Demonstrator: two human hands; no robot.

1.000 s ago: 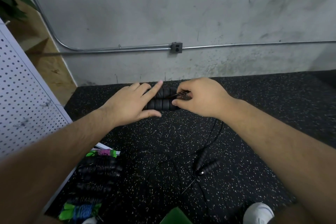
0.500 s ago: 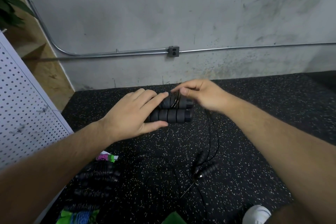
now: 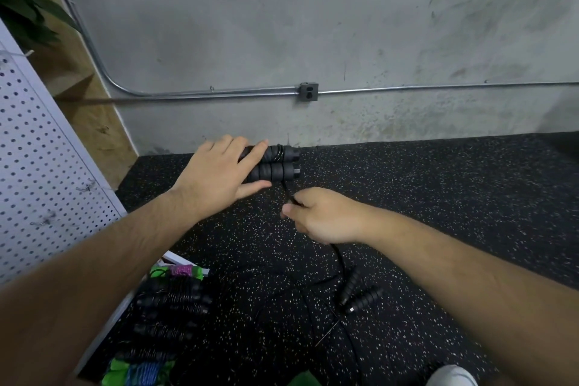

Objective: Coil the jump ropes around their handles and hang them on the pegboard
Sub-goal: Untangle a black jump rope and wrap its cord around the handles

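Note:
Two black ribbed handles (image 3: pixel 275 163) lie side by side in my left hand (image 3: pixel 219 175), which grips them at their left end. A few turns of thin black rope (image 3: pixel 285 189) wrap the upper handle and run down into my right hand (image 3: pixel 319 216), which pinches the rope below the handles. The rope goes on behind my right wrist toward the floor. A second jump rope with black handles (image 3: pixel 357 294) lies loose on the speckled floor mat. The white pegboard (image 3: pixel 34 163) leans at the left with small hooks on it.
Several coiled ropes (image 3: pixel 169 307), black, green, purple and blue, lie in a pile at the pegboard's foot. A grey concrete wall with a conduit and outlet box (image 3: pixel 308 91) stands ahead. A plant (image 3: pixel 22 9) is at the top left. A white shoe (image 3: pixel 451 378) shows at the bottom.
My right hand has come down from the top of the handles to below them, pulling the rope. My left hand holds the handles farther away, higher in view.

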